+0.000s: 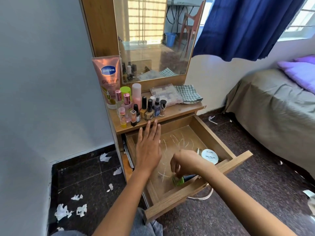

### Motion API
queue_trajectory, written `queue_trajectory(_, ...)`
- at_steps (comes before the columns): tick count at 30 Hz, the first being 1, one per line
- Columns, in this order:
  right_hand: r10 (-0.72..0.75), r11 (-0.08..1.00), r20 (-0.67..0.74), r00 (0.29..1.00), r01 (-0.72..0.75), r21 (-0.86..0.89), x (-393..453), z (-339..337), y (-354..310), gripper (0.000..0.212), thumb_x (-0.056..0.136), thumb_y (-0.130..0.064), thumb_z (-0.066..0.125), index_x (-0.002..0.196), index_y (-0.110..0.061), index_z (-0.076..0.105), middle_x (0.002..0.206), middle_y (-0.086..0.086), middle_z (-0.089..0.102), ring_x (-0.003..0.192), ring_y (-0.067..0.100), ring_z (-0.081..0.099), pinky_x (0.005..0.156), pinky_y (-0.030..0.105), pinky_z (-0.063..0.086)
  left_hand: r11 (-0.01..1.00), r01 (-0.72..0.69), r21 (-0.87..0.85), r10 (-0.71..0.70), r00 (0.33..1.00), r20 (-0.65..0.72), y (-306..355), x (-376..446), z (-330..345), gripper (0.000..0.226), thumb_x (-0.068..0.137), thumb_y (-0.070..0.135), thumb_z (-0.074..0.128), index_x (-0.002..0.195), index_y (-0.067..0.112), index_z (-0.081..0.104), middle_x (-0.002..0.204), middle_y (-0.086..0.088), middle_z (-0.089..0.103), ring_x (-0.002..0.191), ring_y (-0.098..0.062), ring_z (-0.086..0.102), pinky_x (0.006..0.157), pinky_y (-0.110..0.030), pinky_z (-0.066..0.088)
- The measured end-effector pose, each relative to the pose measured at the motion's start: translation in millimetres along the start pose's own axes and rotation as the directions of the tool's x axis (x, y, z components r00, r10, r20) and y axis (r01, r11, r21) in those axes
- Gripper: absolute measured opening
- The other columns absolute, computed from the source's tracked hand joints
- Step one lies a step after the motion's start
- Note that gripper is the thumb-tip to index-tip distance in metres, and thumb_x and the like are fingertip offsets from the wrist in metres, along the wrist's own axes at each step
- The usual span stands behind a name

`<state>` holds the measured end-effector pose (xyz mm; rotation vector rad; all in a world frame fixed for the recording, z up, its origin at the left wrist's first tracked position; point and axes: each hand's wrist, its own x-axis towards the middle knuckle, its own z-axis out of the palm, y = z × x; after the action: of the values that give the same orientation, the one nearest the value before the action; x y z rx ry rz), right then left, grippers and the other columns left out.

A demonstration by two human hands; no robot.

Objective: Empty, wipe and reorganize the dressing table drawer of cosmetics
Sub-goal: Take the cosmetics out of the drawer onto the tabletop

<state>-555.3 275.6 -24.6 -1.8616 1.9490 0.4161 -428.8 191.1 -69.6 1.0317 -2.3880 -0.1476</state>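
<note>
drawer [192,132] pulled open, dusty floor exposed | left hand [148,150] held flat, fingers straight, above it | right hand [187,163] pinching green nail polish bottle [179,181] near front wall | bottle judged light, glass, breakable, slippery; best taken at cap

Open wooden drawer [226,145] holds green polish bottle [179,181], seemingly lying, and round tin [209,156].

drawer [219,143]: matt wood | handle [202,197]: shiny metal | cloth [188,93]: checked woven | floor [238,201]: glossy speckled stone
</note>
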Motion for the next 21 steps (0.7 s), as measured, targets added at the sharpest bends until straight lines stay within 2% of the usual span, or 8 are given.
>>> queue_trajectory(6,-0.043,0.993,0.123,0.992,0.055,-0.100,7,8,-1,0.037,0.074,-0.019,0.079,0.109,-0.020,0.067,0.106,0.002,0.068,0.094,0.025,0.065,0.071,0.029,0.048,1.000,0.002,-0.013,-0.002,1.000,0.002,2,0,-2,0.061,0.094,0.014,0.044,0.148,0.013,0.017,0.157,-0.001,0.007,0.145,-0.016,-0.004,0.116,-0.037,-0.010)
queue_trajectory(10,-0.050,0.996,0.131,0.990,0.059,-0.065,7,9,1,0.030,0.074,-0.019,0.077,0.103,-0.019,0.067,0.105,0.004,0.068,0.093,0.026,0.064,0.075,0.034,0.052,1.000,0.002,-0.023,-0.002,1.000,-0.003,2,1,-2,0.060,0.092,0.012,0.047,0.147,0.012,0.023,0.157,-0.001,0.011,0.145,-0.017,-0.001,0.117,-0.037,-0.008)
queue_trajectory(13,-0.049,0.998,0.060,0.997,0.051,-0.032,1,5,-1,0.028,0.083,-0.017,0.065,0.110,-0.017,0.063,0.110,0.007,0.067,0.100,0.028,0.063,0.079,0.035,0.051,1.000,0.003,-0.031,-0.003,1.000,-0.008,2,1,-1,0.060,0.091,0.011,0.048,0.147,0.011,0.024,0.156,-0.002,0.013,0.145,-0.017,0.001,0.117,-0.037,-0.007)
queue_trajectory(16,-0.038,0.983,-0.065,0.997,0.049,0.178,-6,-9,1,0.025,0.089,-0.018,0.061,0.113,-0.012,0.057,0.112,0.010,0.066,0.100,0.026,0.063,0.077,0.031,0.049,0.999,0.004,-0.044,-0.005,1.000,-0.021,3,1,-1,0.061,0.090,0.010,0.049,0.147,0.011,0.025,0.156,-0.002,0.016,0.145,-0.017,0.003,0.117,-0.038,-0.005)
queue_trajectory(18,0.015,0.915,-0.147,0.989,0.046,0.400,-10,-22,6,0.024,0.091,-0.016,0.062,0.114,-0.012,0.055,0.111,0.006,0.065,0.091,0.019,0.067,0.076,0.030,0.054,0.999,0.003,-0.042,-0.004,1.000,-0.027,3,1,-1,0.062,0.090,0.008,0.049,0.147,0.011,0.025,0.156,-0.003,0.016,0.145,-0.017,0.002,0.117,-0.039,-0.004)
queue_trajectory(20,0.116,0.875,-0.265,0.957,0.028,0.483,-8,-34,12,0.026,0.089,-0.016,0.066,0.113,-0.013,0.058,0.107,0.002,0.065,0.084,0.013,0.066,0.077,0.031,0.057,0.999,0.003,-0.034,-0.004,1.000,-0.028,3,1,0,0.062,0.090,0.007,0.050,0.147,0.011,0.025,0.156,-0.003,0.017,0.146,-0.017,0.002,0.117,-0.040,-0.002)
queue_trajectory(21,0.189,0.867,-0.345,0.919,0.008,0.498,-4,-39,15,0.026,0.086,-0.019,0.069,0.110,-0.014,0.061,0.103,0.000,0.064,0.082,0.011,0.063,0.078,0.030,0.056,0.999,0.006,-0.032,-0.007,1.000,-0.027,3,1,1,0.062,0.090,0.007,0.050,0.147,0.012,0.025,0.156,-0.003,0.017,0.146,-0.017,0.002,0.117,-0.040,-0.001)
